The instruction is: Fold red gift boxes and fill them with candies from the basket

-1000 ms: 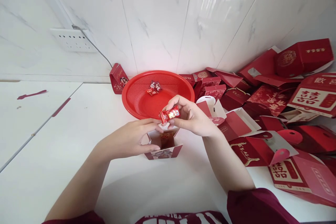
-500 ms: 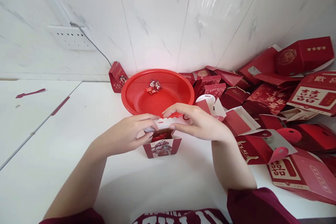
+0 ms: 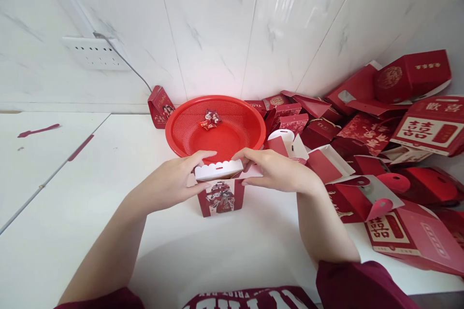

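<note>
A small red box (image 3: 221,198) with a printed picture on its front stands upright on the white table. Its white scalloped flap (image 3: 218,170) stands up at the top, with a small red slot in it. My left hand (image 3: 172,181) grips the box's left upper edge, thumb at the front and fingers behind. On the opposite side, my right hand (image 3: 273,170) holds the right upper edge in the same way. The inside of the box is mostly hidden by the flap.
Behind the box sits a red perforated basket (image 3: 232,140) with a few wrapped candies (image 3: 210,119). Many red boxes (image 3: 366,130) are heaped at the right. One red box (image 3: 161,107) stands left of the basket. A red strip (image 3: 38,130) lies far left.
The box's front panel has come up from leaning outward to nearly upright, and the contents are now mostly covered. Both hands have shifted to the box's sides.
</note>
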Demonstrator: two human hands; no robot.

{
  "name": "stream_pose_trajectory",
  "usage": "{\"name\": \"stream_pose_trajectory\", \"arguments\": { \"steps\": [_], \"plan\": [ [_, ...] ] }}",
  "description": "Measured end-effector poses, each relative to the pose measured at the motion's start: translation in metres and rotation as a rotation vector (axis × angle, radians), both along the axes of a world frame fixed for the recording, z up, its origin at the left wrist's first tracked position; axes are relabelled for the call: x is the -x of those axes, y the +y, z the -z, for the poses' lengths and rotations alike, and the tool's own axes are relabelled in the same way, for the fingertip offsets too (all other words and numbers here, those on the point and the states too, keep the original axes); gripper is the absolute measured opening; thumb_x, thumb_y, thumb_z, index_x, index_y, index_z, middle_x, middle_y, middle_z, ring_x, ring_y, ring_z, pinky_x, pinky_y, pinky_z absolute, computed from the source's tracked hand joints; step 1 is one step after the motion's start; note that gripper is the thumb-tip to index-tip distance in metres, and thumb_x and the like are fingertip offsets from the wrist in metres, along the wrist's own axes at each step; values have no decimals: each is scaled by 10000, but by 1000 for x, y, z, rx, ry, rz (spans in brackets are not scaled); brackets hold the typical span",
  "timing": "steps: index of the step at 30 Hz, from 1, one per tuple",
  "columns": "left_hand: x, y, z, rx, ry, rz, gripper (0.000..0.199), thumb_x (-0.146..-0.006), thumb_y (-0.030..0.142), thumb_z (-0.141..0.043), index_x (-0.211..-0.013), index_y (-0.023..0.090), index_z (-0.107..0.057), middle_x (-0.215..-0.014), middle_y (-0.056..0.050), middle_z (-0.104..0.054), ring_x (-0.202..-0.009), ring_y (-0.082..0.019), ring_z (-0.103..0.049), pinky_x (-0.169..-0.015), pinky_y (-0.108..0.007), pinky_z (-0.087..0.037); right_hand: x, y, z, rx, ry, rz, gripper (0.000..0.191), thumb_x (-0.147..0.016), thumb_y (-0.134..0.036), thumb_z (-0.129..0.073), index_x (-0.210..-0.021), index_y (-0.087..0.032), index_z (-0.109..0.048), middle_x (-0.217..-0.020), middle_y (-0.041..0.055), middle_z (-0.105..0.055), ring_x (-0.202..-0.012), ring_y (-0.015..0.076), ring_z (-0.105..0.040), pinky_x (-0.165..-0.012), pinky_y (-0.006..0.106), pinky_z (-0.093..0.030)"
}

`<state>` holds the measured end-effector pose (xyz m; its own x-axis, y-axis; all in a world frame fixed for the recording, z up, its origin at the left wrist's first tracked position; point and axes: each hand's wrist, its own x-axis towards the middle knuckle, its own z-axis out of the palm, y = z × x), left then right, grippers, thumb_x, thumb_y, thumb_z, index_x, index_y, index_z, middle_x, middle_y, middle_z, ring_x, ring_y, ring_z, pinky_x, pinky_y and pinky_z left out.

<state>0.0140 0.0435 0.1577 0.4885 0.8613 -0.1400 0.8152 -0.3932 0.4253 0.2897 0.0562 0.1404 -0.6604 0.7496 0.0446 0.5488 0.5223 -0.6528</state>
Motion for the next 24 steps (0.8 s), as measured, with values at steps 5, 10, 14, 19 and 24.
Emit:
{"name": "stream_pose_trajectory", "arguments": {
  "steps": [5,10,14,19,24],
  "plan": [
    [-2,4,5,-81,-58,32,420,-928,456,-540,-1310,281,-557,-1069,-26,-716,-806,-191,-657,-697,-292,-483,6,1,3,9,39,47,261,-858,-166,-622,-1093,-225,-525,-888,0,-634,-754,154,-584,-657,270,-437],
    [-2,7,4,-41,-110,144,262,-945,328,-516,-1092,303,-731,-1000,23,-750,-818,-156,-658,-730,-263,-479,10,2,4,-78,43,-67,165,-825,-48,-530,-835,-206,-484,-843,-3,-563,-724,133,-504,-638,256,-385],
    [-4,7,2,52,-123,188,378,-920,224,-473,-1188,351,-706,-967,35,-762,-757,-151,-649,-692,-257,-477,9,1,1,-66,50,-170,173,-837,-30,-521,-841,-204,-521,-902,3,-559,-765,127,-520,-660,250,-394],
    [-7,4,-2,158,-134,221,377,-902,211,-416,-1084,267,-741,-893,-9,-749,-710,-159,-630,-646,-261,-467,8,1,-1,41,62,-229,201,-859,-351,-714,-844,-207,-574,-911,8,-602,-801,150,-555,-724,281,-431],
    [-5,1,-2,121,-100,202,301,-918,299,-445,-928,229,-738,-801,-3,-716,-691,-154,-608,-658,-257,-447,11,3,5,26,35,-168,136,-893,-209,-635,-828,-204,-516,-882,-6,-581,-763,131,-526,-661,259,-399]
  ]
}}
